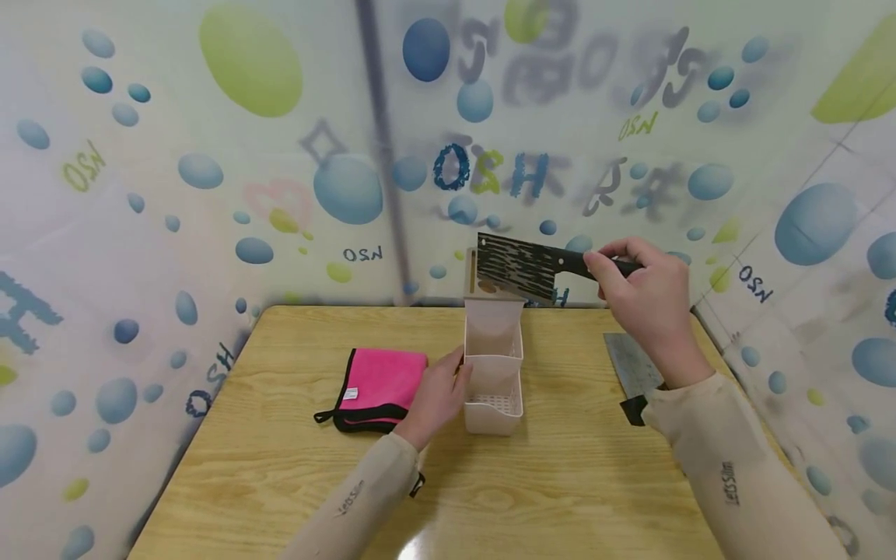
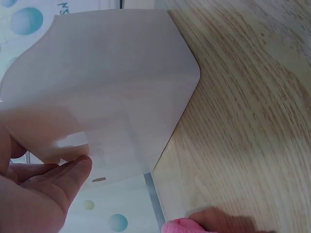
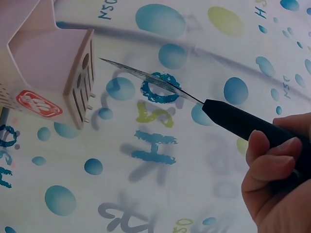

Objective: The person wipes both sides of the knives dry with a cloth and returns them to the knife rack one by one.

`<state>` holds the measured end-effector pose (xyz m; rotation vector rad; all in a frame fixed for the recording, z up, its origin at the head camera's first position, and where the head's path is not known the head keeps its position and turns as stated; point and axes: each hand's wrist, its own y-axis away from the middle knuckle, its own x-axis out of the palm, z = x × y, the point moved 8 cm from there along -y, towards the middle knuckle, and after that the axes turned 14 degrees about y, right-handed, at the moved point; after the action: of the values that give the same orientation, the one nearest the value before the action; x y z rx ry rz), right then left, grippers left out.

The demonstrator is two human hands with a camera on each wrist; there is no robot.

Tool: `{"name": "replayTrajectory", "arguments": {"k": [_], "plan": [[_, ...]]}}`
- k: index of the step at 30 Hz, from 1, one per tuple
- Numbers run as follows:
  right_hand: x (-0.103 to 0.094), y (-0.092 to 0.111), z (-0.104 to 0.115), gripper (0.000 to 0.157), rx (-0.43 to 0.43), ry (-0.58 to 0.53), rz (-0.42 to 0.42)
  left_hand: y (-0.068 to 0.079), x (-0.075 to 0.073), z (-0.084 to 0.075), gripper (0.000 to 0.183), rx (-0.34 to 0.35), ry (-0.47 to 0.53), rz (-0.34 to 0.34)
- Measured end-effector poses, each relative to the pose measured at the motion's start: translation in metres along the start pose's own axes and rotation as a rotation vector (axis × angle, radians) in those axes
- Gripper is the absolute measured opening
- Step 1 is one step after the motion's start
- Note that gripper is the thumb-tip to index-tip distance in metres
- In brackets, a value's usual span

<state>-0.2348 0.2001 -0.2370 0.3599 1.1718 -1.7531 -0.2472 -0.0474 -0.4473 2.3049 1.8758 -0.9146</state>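
My right hand (image 1: 647, 292) grips the black handle of a cleaver (image 1: 518, 267), its blade dark and streaked. The blade hovers at the slotted top of a pale pink plastic knife holder (image 1: 493, 420), which has open compartments below. In the right wrist view the cleaver (image 3: 155, 80) appears nearly edge-on, its tip apart from the holder (image 3: 43, 63). My left hand (image 1: 437, 393) holds the holder's left side; the left wrist view shows the fingers (image 2: 73, 177) at an edge of its side wall (image 2: 121, 77). Part of the left grip is hidden.
A folded pink cloth (image 1: 385, 373) with black trim lies left of the holder. On the right lies a grey metal blade (image 1: 630, 362) with a black part, partly covered by my right arm. The wooden table (image 1: 560, 482) ends at a patterned sheet behind it.
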Motion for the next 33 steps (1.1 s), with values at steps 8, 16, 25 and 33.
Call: {"name": "replayTrajectory", "arguments": {"k": [8, 16, 25, 33], "plan": [[0.008, -0.012, 0.014, 0.029, -0.002, -0.008, 0.055, 0.0, 0.001, -0.001, 0.034, 0.021, -0.017, -0.012], [0.012, -0.018, 0.021, 0.03, 0.022, 0.01, 0.09, -0.001, 0.001, -0.001, 0.032, -0.001, -0.026, -0.018], [0.01, -0.017, 0.024, 0.031, 0.044, 0.03, 0.097, -0.003, 0.001, -0.002, 0.032, -0.007, -0.024, -0.014], [0.008, -0.016, 0.025, 0.03, 0.055, 0.042, 0.095, -0.002, 0.0, -0.004, 0.028, -0.005, -0.023, -0.016]]}}
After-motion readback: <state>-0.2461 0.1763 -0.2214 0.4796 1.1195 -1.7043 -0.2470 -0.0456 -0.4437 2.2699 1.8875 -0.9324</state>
